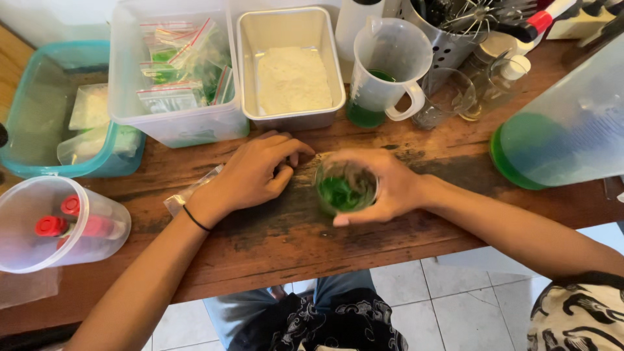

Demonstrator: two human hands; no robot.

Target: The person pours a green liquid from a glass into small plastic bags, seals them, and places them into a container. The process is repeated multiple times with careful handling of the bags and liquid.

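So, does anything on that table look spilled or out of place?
Nothing looks spilled. The right hand grips a small glass of green stuff, upright. The left hand rests on the wooden table, partly over a clear plastic bag. The wood is dark and worn in patches, which looks like old staining.

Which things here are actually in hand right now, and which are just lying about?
In hand:
- small glass of green liquid, gripped by the right hand
- clear plastic bag under the left hand

Lying about:
- metal pan of white powder
- measuring jug
- tub of zip bags
- teal bin
- red-capped tubes in a cup
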